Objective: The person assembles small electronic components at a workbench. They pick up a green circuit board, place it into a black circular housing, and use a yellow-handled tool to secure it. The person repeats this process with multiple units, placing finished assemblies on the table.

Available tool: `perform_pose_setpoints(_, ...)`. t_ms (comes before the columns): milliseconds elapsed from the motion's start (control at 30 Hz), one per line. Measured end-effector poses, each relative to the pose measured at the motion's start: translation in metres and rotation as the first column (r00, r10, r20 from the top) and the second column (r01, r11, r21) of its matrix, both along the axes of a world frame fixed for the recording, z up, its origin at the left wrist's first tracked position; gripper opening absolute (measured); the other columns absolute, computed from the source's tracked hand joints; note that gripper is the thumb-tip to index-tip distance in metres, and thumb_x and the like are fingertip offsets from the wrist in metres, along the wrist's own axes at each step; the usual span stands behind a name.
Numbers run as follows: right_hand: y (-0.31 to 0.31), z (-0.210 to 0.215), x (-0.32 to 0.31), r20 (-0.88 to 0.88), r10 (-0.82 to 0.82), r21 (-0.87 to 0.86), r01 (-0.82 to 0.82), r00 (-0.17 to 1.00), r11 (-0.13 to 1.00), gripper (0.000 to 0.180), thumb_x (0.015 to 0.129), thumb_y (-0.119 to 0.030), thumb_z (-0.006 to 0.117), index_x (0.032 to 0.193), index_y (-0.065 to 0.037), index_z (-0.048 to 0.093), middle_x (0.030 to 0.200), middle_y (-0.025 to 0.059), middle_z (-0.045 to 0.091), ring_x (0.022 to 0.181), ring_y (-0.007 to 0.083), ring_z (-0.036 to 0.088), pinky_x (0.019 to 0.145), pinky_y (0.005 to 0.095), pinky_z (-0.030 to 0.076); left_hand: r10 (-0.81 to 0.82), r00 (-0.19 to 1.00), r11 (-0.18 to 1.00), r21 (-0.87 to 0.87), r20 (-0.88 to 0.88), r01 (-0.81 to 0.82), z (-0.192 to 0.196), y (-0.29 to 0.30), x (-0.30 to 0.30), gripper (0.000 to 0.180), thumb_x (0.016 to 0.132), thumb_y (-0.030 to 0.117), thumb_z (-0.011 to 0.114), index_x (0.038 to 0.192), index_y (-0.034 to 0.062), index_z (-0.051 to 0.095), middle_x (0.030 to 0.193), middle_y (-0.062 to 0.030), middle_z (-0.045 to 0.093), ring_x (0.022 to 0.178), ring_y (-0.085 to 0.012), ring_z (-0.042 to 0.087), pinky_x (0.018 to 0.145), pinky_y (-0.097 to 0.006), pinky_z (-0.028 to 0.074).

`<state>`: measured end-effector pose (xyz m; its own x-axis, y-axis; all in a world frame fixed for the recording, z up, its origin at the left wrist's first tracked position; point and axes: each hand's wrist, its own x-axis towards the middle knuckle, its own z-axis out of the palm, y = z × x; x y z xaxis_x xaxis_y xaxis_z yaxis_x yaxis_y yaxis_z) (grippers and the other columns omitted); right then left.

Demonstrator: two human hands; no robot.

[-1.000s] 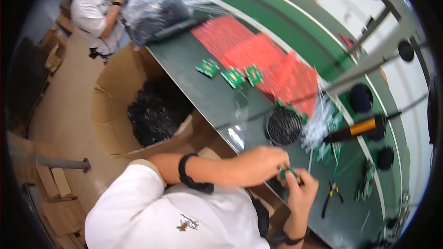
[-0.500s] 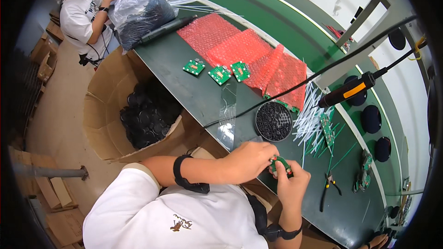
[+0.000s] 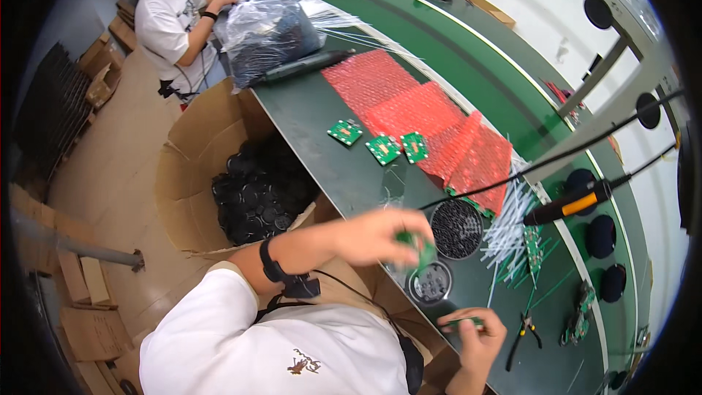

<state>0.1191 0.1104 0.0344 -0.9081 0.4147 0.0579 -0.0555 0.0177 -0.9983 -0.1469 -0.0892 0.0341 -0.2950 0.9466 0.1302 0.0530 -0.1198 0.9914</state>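
My left hand (image 3: 376, 238) is raised over the table's near edge, closed on a green circuit board (image 3: 423, 254), both smeared by motion. My right hand (image 3: 479, 340), lower and to the right, pinches a second small green circuit board (image 3: 464, 323) at the table edge. Between the two hands lies a round clear-rimmed black part (image 3: 431, 282). Just beyond it stands a round dish (image 3: 457, 228) full of small black pieces. Three square green circuit boards (image 3: 383, 148) lie farther off on the dark tabletop, by red bubble wrap (image 3: 417, 113).
White and green strips (image 3: 508, 212) lie right of the dish. Cutters (image 3: 523, 338) rest near my right hand. A hanging electric screwdriver (image 3: 567, 205) and black cable cross the right side. A cardboard box (image 3: 186, 186) of black round parts stands left. A co-worker (image 3: 175, 25) handles a plastic bag (image 3: 267, 33).
My hands were together on a green board; now they are apart, each with a green board. My left hand moved left, my right hand down. The round black part has come into sight.
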Motion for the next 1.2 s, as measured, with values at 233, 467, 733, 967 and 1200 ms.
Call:
perform_pose_setpoints(233,0.044,-0.031,0.039,0.175,-0.453,0.188,0.422,0.874,0.887,0.013,0.1,-0.011,0.068,0.102,0.002,0.065,0.091,0.0127,0.071,0.076,0.0216,0.07,0.067,0.0334,0.058,0.74,0.492,0.537,-0.038,-0.459,-0.843,-0.03,-0.06,-0.151,0.028,0.089,0.008,0.079,0.115,0.001,0.072,0.096,-0.0065,0.074,0.091,-0.0129,0.069,0.08,-0.032,0.057)
perform_pose_setpoints(467,0.049,-0.049,0.056,0.173,-0.447,0.464,0.328,0.877,0.823,0.013,0.099,-0.002,0.068,0.109,0.006,0.067,0.095,0.0161,0.076,0.076,0.0179,0.071,0.067,0.0277,0.059,0.758,0.283,0.371,0.031,-0.588,-0.928,-0.055,-0.072,-0.204,0.035,0.084,0.023,0.083,0.111,0.0017,0.077,0.097,-0.0158,0.078,0.09,-0.0292,0.074,0.086,-0.041,0.056)
perform_pose_setpoints(733,0.022,-0.002,0.078,-0.228,-0.101,0.048,0.115,0.968,0.992,0.005,0.096,0.0,0.068,0.096,0.003,0.064,0.075,0.0114,0.067,0.058,0.0228,0.062,0.052,0.0328,0.053,0.704,0.171,0.525,0.343,-0.689,-0.779,-0.056,-0.103,-0.165,0.047,0.083,0.021,0.084,0.127,0.0099,0.072,0.133,-0.0145,0.071,0.132,-0.0385,0.059,0.114,-0.047,0.046)
perform_pose_setpoints(967,-0.001,0.015,0.066,-0.189,0.049,-0.165,-0.081,0.981,0.983,0.011,0.097,-0.006,0.07,0.098,0.002,0.063,0.079,0.0143,0.066,0.06,0.0229,0.061,0.051,0.0335,0.051,0.927,-0.041,0.067,0.271,-0.374,-0.96,-0.075,-0.224,-0.15,0.016,0.096,0.011,0.072,0.109,0.0039,0.076,0.108,-0.0122,0.076,0.098,-0.0246,0.073,0.088,-0.036,0.057)
perform_pose_setpoints(1200,0.023,0.033,0.063,-0.089,0.264,-0.265,-0.279,0.96,0.923,0.018,0.097,-0.012,0.073,0.1,0.002,0.062,0.083,0.0171,0.065,0.062,0.023,0.06,0.049,0.0341,0.05,0.652,0.498,0.111,-0.578,-0.572,-0.808,-0.168,-0.363,-0.191,0.02,0.095,0.015,0.074,0.108,0.0002,0.075,0.095,-0.0104,0.078,0.083,-0.0171,0.074,0.071,-0.037,0.059)
